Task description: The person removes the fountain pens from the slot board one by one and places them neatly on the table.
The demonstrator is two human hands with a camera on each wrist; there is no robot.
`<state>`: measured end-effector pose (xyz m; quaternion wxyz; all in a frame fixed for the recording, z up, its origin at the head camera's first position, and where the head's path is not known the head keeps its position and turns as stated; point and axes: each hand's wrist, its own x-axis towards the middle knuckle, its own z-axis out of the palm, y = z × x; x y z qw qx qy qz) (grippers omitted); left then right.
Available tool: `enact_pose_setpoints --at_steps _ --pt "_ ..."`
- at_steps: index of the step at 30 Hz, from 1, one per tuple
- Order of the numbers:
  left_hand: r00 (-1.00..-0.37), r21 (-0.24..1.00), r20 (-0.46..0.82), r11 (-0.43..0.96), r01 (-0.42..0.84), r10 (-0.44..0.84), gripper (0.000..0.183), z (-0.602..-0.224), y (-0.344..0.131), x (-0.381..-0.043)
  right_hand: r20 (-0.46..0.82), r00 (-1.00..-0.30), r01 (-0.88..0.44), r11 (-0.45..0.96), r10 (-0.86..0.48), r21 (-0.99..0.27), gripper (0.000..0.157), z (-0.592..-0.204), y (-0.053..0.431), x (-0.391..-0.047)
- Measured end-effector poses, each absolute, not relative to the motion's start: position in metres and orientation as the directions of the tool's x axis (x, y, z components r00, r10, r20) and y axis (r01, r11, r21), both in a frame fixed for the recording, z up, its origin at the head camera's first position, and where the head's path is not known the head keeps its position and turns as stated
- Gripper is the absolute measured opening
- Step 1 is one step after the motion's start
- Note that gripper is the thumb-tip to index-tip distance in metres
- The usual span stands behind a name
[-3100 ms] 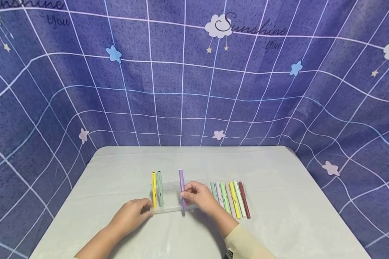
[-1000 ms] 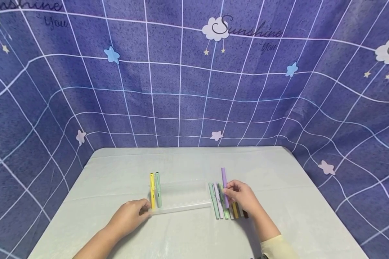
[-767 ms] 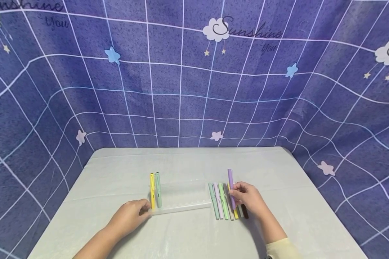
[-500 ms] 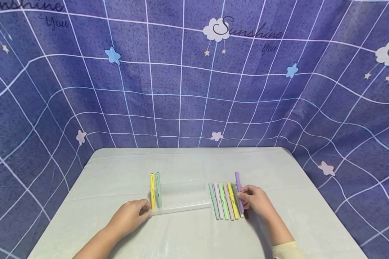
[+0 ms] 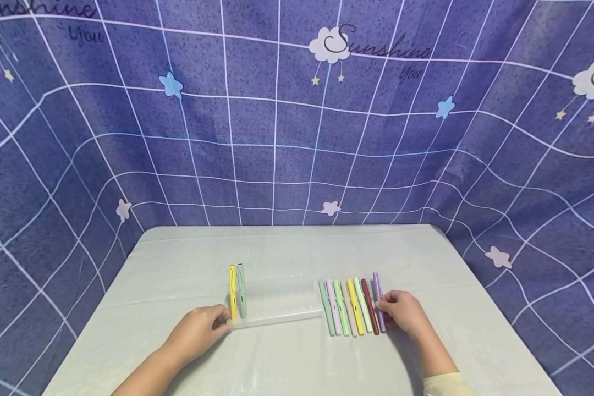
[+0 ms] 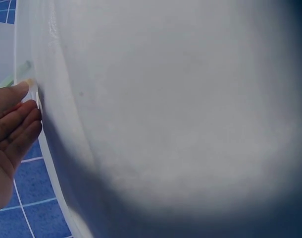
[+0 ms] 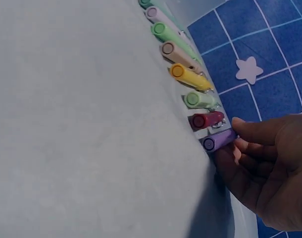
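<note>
My right hand [image 5: 403, 312] pinches a purple pen [image 5: 378, 286] at the right end of a row of pens. In the right wrist view the purple pen [image 7: 220, 140] lies beside a dark red pen [image 7: 209, 119], between thumb and fingers. My left hand [image 5: 200, 328] holds the near left corner of a clear plastic pen tray [image 5: 277, 318]; the left wrist view shows the thumb and fingers of that hand [image 6: 17, 119] at its edge. A yellow pen [image 5: 232, 294] and a grey-green pen [image 5: 242, 294] rest across the tray's left end.
Right of the tray, several pens lie side by side on the white-covered table [image 5: 277, 363], among them a teal pen [image 5: 326, 308], a lilac pen [image 5: 334, 308] and a yellow pen [image 5: 355, 308]. A purple-blue grid curtain [image 5: 257, 165] encloses the back and sides.
My right hand has carried the purple pen rightward from over the tray, past the other pens, and lowered it beside the dark red one. The left hand stays at the tray's corner.
</note>
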<state>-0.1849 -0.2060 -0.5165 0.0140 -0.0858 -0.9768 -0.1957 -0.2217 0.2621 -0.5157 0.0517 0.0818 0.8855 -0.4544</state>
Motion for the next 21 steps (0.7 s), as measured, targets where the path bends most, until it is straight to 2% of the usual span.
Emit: enact_pose_setpoints --at_steps 5,9,21 --pt "-0.985 0.380 0.063 0.909 0.173 0.161 0.022 -0.5162 -0.2062 -0.1844 -0.125 -0.986 0.164 0.715 0.108 -0.679 0.016 -0.5176 0.2599 -0.2207" --pt "-0.984 0.382 0.068 0.907 0.176 0.162 0.021 -0.5169 -0.2062 -0.1846 -0.096 -0.988 0.153 0.775 0.119 -0.613 0.018 -0.5175 0.2573 -0.2194" --pt "-0.984 0.372 0.076 0.910 0.181 0.164 0.022 -0.5180 -0.2066 -0.1846 -0.055 -0.988 0.148 0.808 0.143 -0.571 0.021 -0.5222 0.2541 -0.2198"
